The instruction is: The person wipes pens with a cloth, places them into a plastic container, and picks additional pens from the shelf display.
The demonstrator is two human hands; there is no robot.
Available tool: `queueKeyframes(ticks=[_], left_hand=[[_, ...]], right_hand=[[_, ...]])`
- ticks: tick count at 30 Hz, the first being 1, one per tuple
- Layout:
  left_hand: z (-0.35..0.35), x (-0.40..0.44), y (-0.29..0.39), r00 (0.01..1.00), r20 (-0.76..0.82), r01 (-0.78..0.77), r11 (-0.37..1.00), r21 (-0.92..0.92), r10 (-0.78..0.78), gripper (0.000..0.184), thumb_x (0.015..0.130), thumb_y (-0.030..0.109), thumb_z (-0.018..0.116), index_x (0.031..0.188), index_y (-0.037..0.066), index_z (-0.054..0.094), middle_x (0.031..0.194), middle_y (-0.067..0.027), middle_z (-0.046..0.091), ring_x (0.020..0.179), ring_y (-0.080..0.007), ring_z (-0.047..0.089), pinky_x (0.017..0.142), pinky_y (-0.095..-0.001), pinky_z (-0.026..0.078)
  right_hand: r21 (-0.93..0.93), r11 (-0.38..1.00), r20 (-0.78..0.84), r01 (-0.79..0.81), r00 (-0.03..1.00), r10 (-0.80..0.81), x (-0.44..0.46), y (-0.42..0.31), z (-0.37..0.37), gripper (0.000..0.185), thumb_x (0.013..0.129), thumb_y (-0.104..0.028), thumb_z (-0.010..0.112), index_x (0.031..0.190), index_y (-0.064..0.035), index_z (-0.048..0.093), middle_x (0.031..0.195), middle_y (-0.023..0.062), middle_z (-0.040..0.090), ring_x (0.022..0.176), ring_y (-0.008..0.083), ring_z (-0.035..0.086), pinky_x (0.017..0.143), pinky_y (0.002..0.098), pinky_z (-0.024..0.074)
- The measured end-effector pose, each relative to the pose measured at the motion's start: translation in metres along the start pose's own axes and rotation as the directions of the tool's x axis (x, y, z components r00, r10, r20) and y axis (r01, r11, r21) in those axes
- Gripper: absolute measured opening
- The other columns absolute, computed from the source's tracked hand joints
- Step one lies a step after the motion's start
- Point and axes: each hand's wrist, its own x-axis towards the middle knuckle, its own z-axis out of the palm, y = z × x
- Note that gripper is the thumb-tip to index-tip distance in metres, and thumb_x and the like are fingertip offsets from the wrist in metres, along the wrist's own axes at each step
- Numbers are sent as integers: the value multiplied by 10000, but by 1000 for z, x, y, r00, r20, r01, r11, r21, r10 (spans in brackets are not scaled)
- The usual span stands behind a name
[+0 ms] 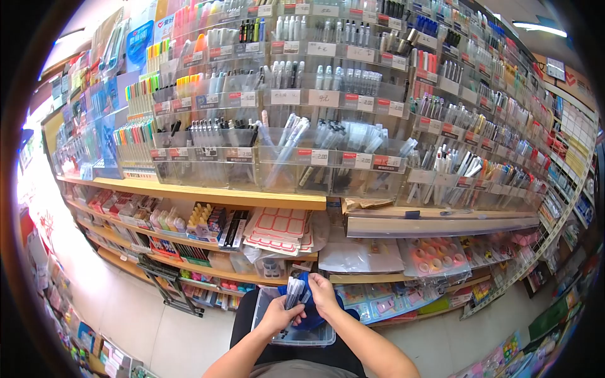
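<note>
My left hand [279,315] is closed around a small bunch of clear-barrelled pens [294,291], held upright. Close beside it, my right hand [323,296] has its fingers closed on a blue piece of thin material [310,322]; whether this is cloth or a bag, I cannot tell. The blue material hangs down behind and below the pens. Under both hands a clear plastic box [259,309] rests on my lap, with a few small dark items in it.
Tiered clear racks of pens [296,145] with price tags rise ahead, above a wooden shelf edge [252,197]. Lower shelves hold red-bordered label sheets [280,228] and packaged goods. A black folding stool [169,286] stands on the tiled floor at left; a white wire rack [561,217] stands right.
</note>
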Motion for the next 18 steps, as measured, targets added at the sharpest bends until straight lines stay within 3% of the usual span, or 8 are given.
queueKeyframes(ticks=[4, 7, 11, 15, 18], left_hand=[[-4, 1, 1, 995, -89, -43, 995, -95, 35, 94, 827, 75, 585, 861, 10, 526, 674, -73, 602, 528, -112, 549, 476, -228, 441], [-8, 2, 0, 991, -124, -58, 989, -137, 41, 95, 827, 76, 587, 862, 12, 526, 673, -70, 600, 526, -112, 548, 474, -223, 439], [-9, 0, 1, 996, -89, -39, 991, -125, 28, 103, 835, 91, 581, 861, 8, 525, 688, -75, 604, 533, -121, 555, 484, -232, 454], [-8, 2, 2, 999, -15, 33, 992, -121, -35, 114, 845, 103, 570, 872, 1, 529, 703, -80, 607, 545, -128, 563, 501, -244, 470], [-7, -1, 5, 999, 25, 26, 1000, -7, -26, 124, 844, 112, 571, 888, 2, 532, 697, -73, 603, 548, -123, 564, 500, -249, 472]], right_hand=[[129, 976, 98, -176, 982, 164, -11, -19, 9, 186, 910, -195, 491, 896, -21, 554, 763, -8, 557, 702, 57, 499, 643, 208, 411], [137, 977, 215, -166, 967, 134, -10, -19, 11, 163, 908, -184, 498, 915, -29, 544, 778, 1, 560, 704, 62, 511, 632, 205, 421], [100, 978, 233, -185, 960, 158, -10, -20, 8, 108, 904, -145, 486, 928, -47, 524, 794, 23, 568, 682, 93, 541, 626, 225, 445], [96, 994, -40, 48, 998, -44, 1, -3, 2, 115, 891, -119, 503, 865, -22, 558, 770, -17, 545, 701, 52, 474, 659, 194, 389], [142, 985, -201, 94, 978, -64, 7, 2, -5, 125, 898, -122, 495, 865, -20, 559, 767, -19, 539, 702, 53, 462, 671, 187, 379]])
